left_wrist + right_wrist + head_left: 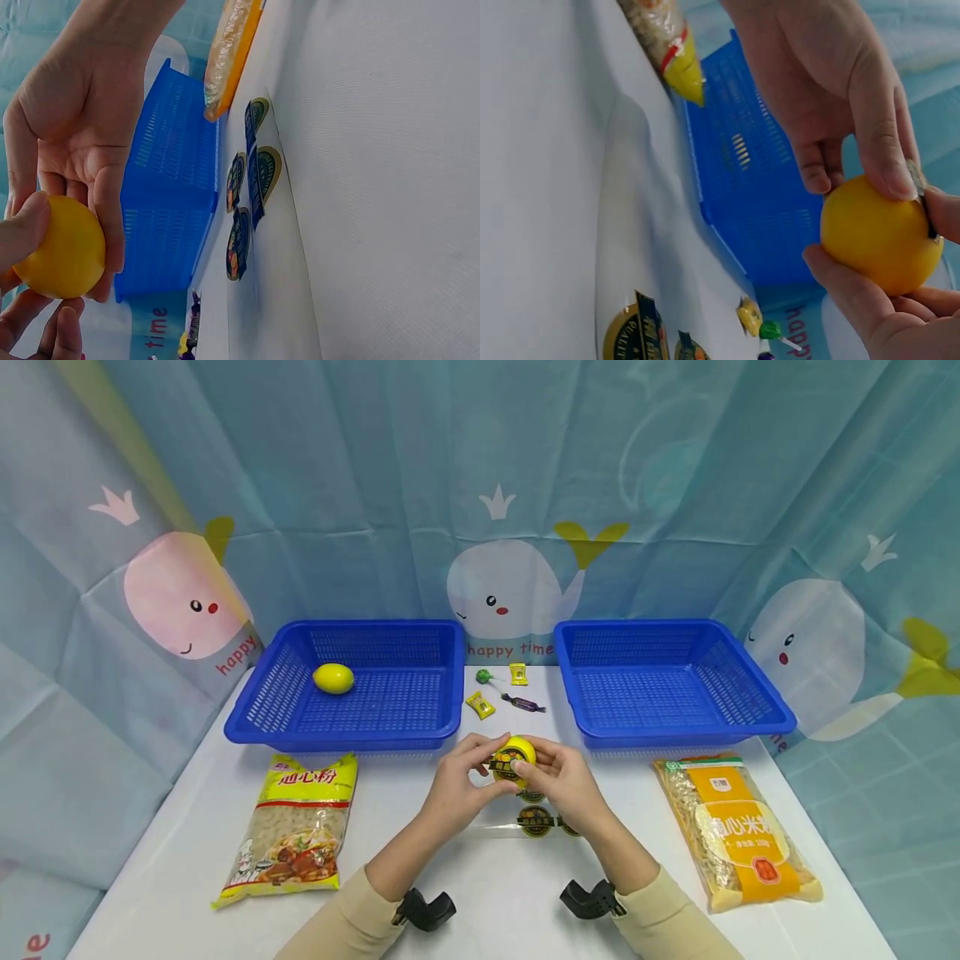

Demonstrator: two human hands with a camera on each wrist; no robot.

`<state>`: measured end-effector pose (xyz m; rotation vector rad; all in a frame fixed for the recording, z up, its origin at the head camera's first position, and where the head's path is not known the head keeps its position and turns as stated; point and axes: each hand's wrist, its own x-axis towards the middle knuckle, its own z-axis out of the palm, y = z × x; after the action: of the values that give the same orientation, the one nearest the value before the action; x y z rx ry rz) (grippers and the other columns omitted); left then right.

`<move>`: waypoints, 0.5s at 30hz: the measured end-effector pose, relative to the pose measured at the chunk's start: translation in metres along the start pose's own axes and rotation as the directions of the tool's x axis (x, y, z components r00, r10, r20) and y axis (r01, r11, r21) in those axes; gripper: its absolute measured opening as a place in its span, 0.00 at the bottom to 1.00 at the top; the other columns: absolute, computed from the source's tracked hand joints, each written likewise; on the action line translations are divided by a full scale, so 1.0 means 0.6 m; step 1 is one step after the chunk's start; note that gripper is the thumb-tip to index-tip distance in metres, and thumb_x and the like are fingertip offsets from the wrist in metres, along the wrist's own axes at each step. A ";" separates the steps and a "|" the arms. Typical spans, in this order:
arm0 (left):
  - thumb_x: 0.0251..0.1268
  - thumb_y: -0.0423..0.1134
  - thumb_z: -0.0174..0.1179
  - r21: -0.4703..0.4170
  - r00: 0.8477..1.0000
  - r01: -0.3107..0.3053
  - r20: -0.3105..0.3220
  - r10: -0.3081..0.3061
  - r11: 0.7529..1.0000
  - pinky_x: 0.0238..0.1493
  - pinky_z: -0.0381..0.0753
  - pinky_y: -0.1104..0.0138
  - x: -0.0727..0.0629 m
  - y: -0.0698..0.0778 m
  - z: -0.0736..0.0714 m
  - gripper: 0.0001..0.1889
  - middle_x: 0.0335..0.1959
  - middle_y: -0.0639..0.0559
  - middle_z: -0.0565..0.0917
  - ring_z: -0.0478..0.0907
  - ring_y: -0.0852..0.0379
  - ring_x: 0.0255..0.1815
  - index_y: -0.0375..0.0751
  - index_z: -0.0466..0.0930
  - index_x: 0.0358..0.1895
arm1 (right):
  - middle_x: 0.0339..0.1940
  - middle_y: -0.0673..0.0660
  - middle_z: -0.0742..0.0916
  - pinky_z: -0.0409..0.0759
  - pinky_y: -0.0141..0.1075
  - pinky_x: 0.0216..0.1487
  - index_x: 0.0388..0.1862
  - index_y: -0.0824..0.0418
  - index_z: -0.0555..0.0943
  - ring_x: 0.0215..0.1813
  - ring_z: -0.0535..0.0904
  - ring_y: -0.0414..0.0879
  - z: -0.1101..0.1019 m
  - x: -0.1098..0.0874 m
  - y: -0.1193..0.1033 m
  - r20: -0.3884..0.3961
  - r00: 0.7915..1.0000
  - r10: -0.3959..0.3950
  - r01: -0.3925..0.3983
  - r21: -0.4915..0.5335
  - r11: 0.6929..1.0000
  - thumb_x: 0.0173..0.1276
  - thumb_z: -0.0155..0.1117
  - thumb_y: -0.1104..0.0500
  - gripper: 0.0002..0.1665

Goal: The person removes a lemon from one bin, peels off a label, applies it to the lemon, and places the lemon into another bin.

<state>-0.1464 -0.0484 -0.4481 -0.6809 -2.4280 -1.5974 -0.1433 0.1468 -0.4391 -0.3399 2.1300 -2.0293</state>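
A yellow lemon (522,744) is held between both hands above the middle of the table. A round black-and-gold sticker (507,763) lies on its near face. My left hand (459,783) grips the lemon from the left, thumb near the sticker's edge. From the right, my right hand (564,779) grips it with fingers around its side, and the thumb presses by the sticker. In the left wrist view the lemon (66,251) shows only plain skin. Below the hands lies a clear sheet (487,827) with several more stickers (536,821).
Two blue baskets stand at the back: the left basket (345,745) holds another lemon (333,678), beside the right basket (678,732). Between them lie wrapped candies (480,705) and a green lollipop (483,677). A pasta bag (296,827) lies left, a noodle bag (738,831) right.
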 end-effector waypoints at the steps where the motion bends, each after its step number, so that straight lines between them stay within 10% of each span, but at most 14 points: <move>1: 0.49 0.40 0.79 0.007 1.000 -0.010 0.006 0.010 1.000 0.43 0.83 0.62 0.000 0.000 0.000 0.36 0.48 0.55 0.82 0.75 0.59 0.43 0.48 0.79 0.66 | 0.59 0.72 0.83 0.87 0.37 0.47 0.70 0.74 0.69 0.52 0.87 0.52 0.000 0.000 0.001 -0.002 1.000 0.009 -0.009 0.018 1.000 0.73 0.65 0.58 0.33; 15: 0.39 0.37 0.84 -0.040 0.999 0.031 -0.034 -0.033 0.999 0.41 0.79 0.56 0.001 -0.003 0.004 0.39 0.44 0.58 0.81 0.75 0.59 0.43 0.49 0.82 0.63 | 0.57 0.72 0.84 0.88 0.39 0.44 0.69 0.72 0.71 0.51 0.88 0.51 0.009 0.001 -0.001 -0.022 0.999 0.033 -0.031 0.060 0.998 0.71 0.66 0.56 0.33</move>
<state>-0.1475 -0.0467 -0.4501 -0.6182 -2.4007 -1.6589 -0.1425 0.1412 -0.4388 -0.2734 2.0691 -2.0838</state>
